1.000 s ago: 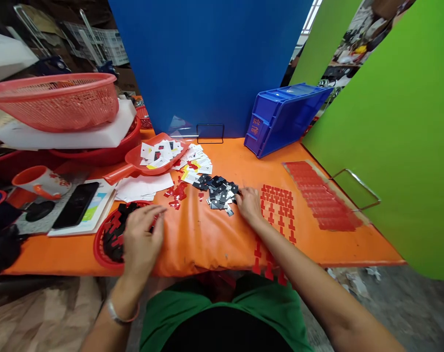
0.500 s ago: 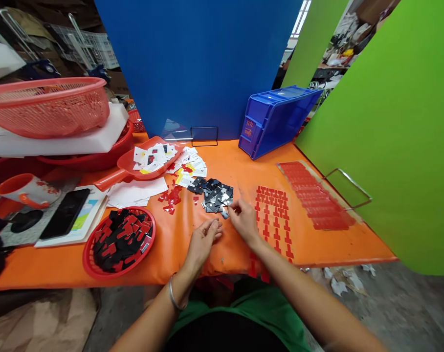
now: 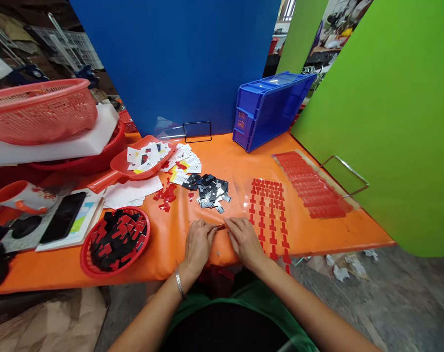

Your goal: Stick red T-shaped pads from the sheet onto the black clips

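Observation:
My left hand and my right hand meet near the table's front edge. Between their fingertips they pinch a small thin dark piece, seen almost edge-on, so its face is hidden. Just beyond lies a loose pile of black and silver flat pieces. Beside my right hand, red T-shaped stickers run in rows on a clear sheet that reaches the front edge. A few loose red stickers lie in a heap left of the pile.
A red basket of black and red pieces stands front left. Behind it are a phone, a mug and a red scoop with white cards. A blue bin and another red sticker sheet are at right.
My right hand has come back from the edge of the black and silver pile toward me. Both hands now meet with a small dark piece pinched between them. The view has shifted slightly.

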Action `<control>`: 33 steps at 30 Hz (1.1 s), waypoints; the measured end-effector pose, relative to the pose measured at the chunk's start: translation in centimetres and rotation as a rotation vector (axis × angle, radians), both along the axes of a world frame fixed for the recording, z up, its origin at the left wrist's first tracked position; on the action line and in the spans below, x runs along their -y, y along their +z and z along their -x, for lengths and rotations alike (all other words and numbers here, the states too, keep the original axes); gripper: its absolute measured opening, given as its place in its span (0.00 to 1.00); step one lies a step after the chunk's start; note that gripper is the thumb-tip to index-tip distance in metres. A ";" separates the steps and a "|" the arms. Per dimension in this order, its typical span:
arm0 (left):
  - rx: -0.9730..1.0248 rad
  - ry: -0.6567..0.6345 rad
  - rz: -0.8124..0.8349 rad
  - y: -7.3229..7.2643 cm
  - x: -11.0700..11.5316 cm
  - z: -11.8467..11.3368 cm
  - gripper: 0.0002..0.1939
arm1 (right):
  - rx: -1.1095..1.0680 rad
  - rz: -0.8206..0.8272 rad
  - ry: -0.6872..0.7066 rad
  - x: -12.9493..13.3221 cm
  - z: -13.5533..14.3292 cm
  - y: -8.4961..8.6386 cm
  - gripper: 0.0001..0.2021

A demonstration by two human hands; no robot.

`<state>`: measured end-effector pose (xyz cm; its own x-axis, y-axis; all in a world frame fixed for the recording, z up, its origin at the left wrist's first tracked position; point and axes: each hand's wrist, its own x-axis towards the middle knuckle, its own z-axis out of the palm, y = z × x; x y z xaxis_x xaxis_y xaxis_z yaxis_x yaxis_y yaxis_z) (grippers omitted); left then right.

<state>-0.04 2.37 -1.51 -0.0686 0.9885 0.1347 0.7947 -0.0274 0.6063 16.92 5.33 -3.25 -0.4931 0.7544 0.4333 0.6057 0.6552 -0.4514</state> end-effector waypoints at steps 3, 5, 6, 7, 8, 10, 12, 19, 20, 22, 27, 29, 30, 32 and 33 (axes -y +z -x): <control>0.003 -0.006 -0.033 -0.7 0.2 -0.2 0.10 | 0.140 -0.045 0.059 -0.4 -0.3 -0.6 0.20; 0.004 -0.008 -0.054 -0.9 0.2 -0.1 0.10 | 0.213 -0.070 0.089 -0.5 -0.4 -0.6 0.21; 0.000 -0.012 -0.065 -1.0 0.2 -0.1 0.10 | 0.249 -0.084 0.100 -0.4 -0.5 -0.6 0.21; -0.006 -0.017 -0.076 -1.1 0.2 0.0 0.10 | 0.285 -0.095 0.109 -0.4 -0.5 -0.4 0.22; -0.013 -0.022 -0.085 -1.1 0.3 0.0 0.10 | 0.321 -0.102 0.116 -0.3 -0.5 -0.2 0.22; -0.025 -0.034 -0.093 -1.2 0.3 0.0 0.11 | 0.384 -0.104 0.120 -0.2 -0.5 0.2 0.22; -0.033 -0.040 -0.092 -1.2 0.3 0.0 0.13 | 0.433 -0.097 0.125 -0.2 -0.4 0.7 0.22; -0.018 -0.035 -0.109 -1.6 0.3 0.0 0.15 | 0.376 -0.058 0.059 0.1 0.1 0.9 0.21; -0.015 -0.034 -0.108 -1.6 0.3 0.1 0.15 | 0.361 -0.061 0.049 0.1 0.1 0.8 0.20; -0.014 -0.029 -0.101 -1.6 0.3 0.1 0.15 | 0.351 -0.072 0.048 0.2 0.1 0.6 0.19; -0.002 -0.035 -0.074 -1.6 0.3 0.2 0.15 | 0.375 -0.086 0.088 0.2 -0.1 0.7 0.17; -0.003 -0.039 -0.067 -1.6 0.3 0.2 0.16 | 0.389 -0.082 0.101 0.2 -0.2 0.8 0.18; -0.004 -0.040 -0.065 -1.7 0.3 0.2 0.16 | 0.392 -0.081 0.106 0.2 -0.1 0.8 0.18; -0.001 -0.041 -0.061 -1.7 0.3 0.2 0.16 | 0.386 -0.082 0.107 0.3 0.0 0.7 0.19; 0.004 -0.039 -0.060 -1.8 0.2 0.2 0.16 | 0.379 -0.082 0.103 0.4 0.1 0.7 0.19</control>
<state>-0.25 2.13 -3.27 -0.0309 0.9806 0.1936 0.7900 -0.0947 0.6057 16.78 4.92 -2.57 -0.7005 0.6636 0.2625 0.6490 0.7454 -0.1524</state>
